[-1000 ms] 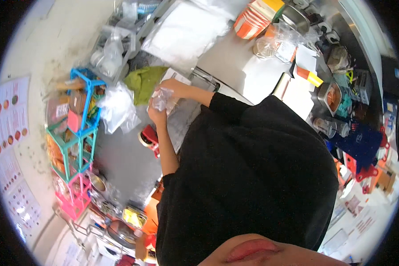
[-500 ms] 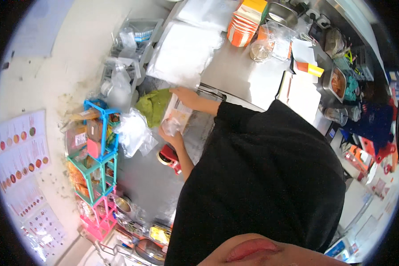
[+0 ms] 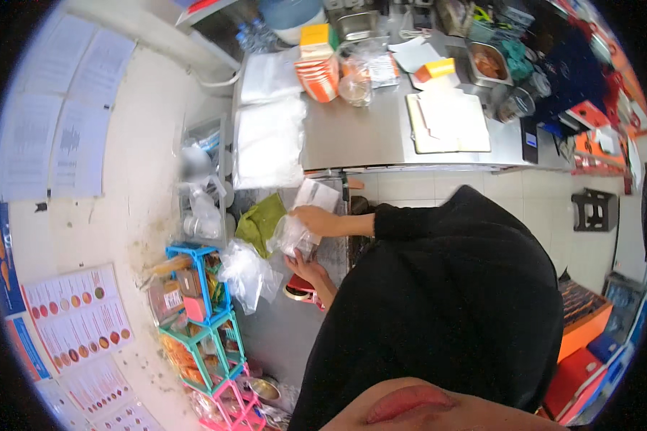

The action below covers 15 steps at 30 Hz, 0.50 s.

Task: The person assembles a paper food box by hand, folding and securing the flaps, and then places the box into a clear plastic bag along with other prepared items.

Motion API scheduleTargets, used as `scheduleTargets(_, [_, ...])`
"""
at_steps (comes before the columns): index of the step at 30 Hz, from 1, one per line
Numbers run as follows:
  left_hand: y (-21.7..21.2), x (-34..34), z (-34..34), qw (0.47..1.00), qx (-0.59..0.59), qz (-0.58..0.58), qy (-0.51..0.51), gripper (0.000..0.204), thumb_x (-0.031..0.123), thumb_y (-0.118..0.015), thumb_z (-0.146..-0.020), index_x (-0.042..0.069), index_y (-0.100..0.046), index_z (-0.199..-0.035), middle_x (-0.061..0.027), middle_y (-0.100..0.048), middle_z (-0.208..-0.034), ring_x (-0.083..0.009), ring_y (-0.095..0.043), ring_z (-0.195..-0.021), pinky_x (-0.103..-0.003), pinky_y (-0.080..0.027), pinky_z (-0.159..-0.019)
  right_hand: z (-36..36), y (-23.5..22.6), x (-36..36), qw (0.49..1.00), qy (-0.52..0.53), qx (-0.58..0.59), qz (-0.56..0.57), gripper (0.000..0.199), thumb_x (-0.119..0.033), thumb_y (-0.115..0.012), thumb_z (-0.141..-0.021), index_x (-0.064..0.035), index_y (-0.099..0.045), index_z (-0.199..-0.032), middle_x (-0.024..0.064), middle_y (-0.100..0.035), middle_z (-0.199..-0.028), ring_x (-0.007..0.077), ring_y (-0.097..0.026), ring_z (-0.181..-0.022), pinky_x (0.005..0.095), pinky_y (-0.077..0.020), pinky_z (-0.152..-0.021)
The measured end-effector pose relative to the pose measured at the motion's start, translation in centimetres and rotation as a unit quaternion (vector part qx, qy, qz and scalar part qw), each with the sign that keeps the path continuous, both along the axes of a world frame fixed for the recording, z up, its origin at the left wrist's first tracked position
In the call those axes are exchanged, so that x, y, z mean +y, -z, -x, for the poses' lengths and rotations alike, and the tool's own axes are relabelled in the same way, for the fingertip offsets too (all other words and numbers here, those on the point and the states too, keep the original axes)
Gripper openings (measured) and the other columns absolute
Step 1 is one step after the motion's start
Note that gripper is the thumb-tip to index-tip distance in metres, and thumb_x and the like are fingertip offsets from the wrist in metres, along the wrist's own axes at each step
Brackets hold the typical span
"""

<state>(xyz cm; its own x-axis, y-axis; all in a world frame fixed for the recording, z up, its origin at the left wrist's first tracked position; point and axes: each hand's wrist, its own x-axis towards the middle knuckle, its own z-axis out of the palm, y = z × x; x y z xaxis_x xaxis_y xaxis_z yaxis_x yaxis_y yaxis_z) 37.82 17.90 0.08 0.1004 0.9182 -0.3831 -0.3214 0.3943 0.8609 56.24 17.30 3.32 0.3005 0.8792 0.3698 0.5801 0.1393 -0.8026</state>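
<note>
Posters with rows of coloured dots (image 3: 79,316) hang on the wall at the left, white sheets (image 3: 57,129) pinned above them. A stacked rack (image 3: 201,337) in blue, green and pink holds small packets beside the wall. On the steel surface (image 3: 359,133), a striped orange and white carton (image 3: 320,72) with a yellow box on top stands near folded white bags (image 3: 269,140) and a pad (image 3: 449,122). Over a lower shelf, the left hand (image 3: 303,267) and right hand (image 3: 315,219) both close their grip on a clear plastic bag (image 3: 289,235), crinkled and see-through, contents unclear. A green cloth (image 3: 260,223) lies just beside it, another clear bag (image 3: 248,273) below
</note>
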Motion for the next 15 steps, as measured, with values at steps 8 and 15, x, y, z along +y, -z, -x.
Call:
scheduleTargets(8, [-3.5,-1.2,-19.4,0.956,-0.055,0.131,0.256,0.075,0.009,-0.075,-0.087,0.023,-0.034,-0.148,-0.014,-0.039,-0.145,-0.0378,-0.048,-0.122,-0.049,-0.053,-0.084,-16.7,-3.6,-6.5,0.981,0.196,-0.001,0.002,0.046,0.005,-0.057,-0.08,-0.0008,-0.058,-0.125,0.0231,-0.061,-0.115,0.0421,-0.058,-0.108,0.0476,-0.0464,-0.096])
scheduleTargets(15, [2.9,5.3,-30.4,0.965,-0.077,0.144,0.205,0.056,0.012,-0.068,-0.091,0.018,-0.039,-0.14,-0.012,-0.048,-0.131,-0.0325,-0.053,-0.113,-0.045,-0.054,-0.077,-20.9,-10.9,-17.8,0.948,0.304,-0.097,0.02,0.047,-0.017,-0.074,-0.083,-0.0084,-0.059,-0.126,0.0178,-0.053,-0.129,0.0346,-0.053,-0.118,0.0451,-0.0475,-0.097])
